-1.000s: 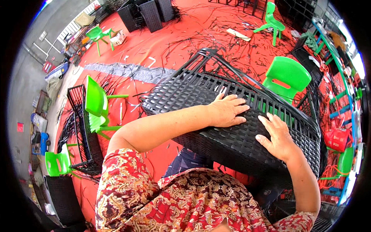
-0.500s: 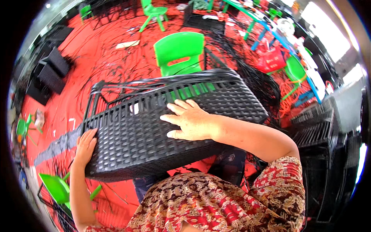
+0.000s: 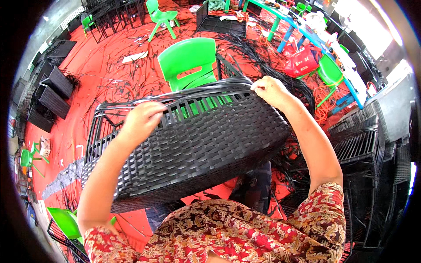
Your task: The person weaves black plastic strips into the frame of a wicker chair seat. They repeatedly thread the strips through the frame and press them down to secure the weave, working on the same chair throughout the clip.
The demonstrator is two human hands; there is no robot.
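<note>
A black woven plastic-rattan furniture piece (image 3: 197, 144) lies tilted across my lap, tightly woven on the near part. Along its far edge the upright strips stand bare, and a bundle of long loose black strips (image 3: 197, 89) runs across. At the far right corner my right hand (image 3: 271, 91) pinches the end of the strips between thumb and fingers. Over the far edge, left of centre, my left hand (image 3: 142, 120) hovers with thumb and fingers drawn together, slightly blurred. Whatever its fingertips hold is too small to make out.
Just beyond the piece stands a green plastic chair (image 3: 188, 61). Loose black strips (image 3: 280, 65) litter the red floor (image 3: 105, 65). A blue-edged table (image 3: 324, 48) with a red bag (image 3: 302, 61) by it is at far right. Black woven pieces stand at left (image 3: 52, 94) and right (image 3: 359, 149).
Both hands have left the woven surface for the far edge. My right hand moved right to the corner and pinched the strips; my left hand moved up and right. The piece shifted slightly left.
</note>
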